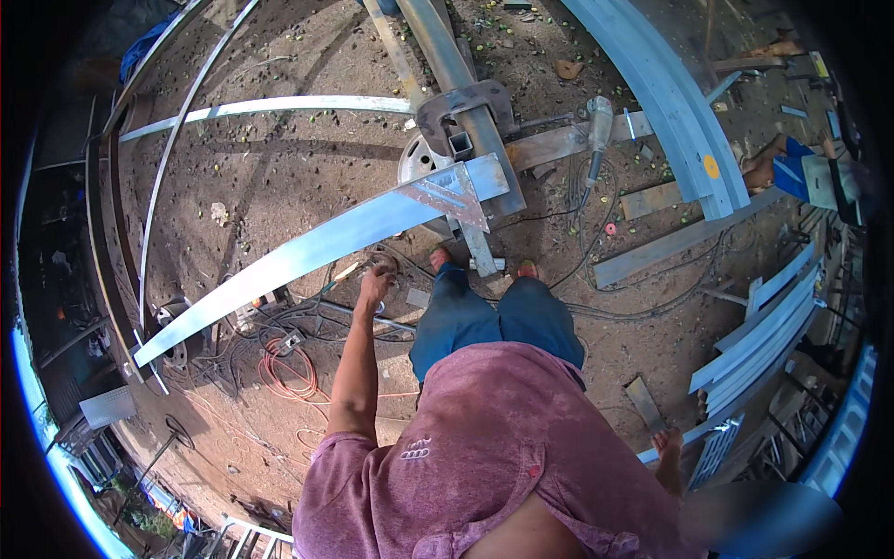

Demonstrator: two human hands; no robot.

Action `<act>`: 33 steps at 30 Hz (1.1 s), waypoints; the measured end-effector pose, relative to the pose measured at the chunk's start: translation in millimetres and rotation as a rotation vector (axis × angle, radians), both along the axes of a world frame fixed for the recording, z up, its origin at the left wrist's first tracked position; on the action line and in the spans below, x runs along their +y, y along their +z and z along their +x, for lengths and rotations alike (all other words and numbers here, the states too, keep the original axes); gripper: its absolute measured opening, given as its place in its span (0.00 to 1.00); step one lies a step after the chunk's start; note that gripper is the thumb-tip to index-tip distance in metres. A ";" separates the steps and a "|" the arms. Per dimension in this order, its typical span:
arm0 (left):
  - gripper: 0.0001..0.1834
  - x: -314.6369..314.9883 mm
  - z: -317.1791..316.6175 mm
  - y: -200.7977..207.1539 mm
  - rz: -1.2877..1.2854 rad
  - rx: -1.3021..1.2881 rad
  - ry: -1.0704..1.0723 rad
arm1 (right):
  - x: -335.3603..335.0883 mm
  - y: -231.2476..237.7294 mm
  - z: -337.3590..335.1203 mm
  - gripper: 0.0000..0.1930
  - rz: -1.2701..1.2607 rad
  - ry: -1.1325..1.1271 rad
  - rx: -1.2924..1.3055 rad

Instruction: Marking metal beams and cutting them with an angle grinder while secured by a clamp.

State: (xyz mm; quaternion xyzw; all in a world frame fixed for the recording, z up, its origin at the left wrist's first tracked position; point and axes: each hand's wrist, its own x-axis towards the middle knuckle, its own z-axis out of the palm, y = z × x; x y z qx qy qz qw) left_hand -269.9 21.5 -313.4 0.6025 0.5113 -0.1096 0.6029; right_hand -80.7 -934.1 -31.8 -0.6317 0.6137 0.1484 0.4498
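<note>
A long, bright steel length (307,244) runs from the lower left to a raised metal support in front of me. On its right end lies a flat triangular metal piece (452,197), set across the surface. My left hand (376,281) is held below the steel length, apart from it, fingers curled; whatever they hold, if anything, is too small to make out. At the lower right, my right hand (667,443) hangs beside my body with bent fingers, overlapping a pale metal bar (700,431). Whether it grips the bar is unclear.
A dark steel beam (438,42) leads away past a round wheel rim (414,158). A corded power tool (599,126) lies to the right, near blue-grey steel lengths (666,88). Orange hose (279,368) and black cables cross the dirt. Another person (792,172) is at far right.
</note>
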 end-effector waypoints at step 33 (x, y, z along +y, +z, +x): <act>0.40 12.2 -503.4 617.5 0.948 0.614 1.626 | 708.8 -190.0 331.6 0.25 0.869 1.662 -0.179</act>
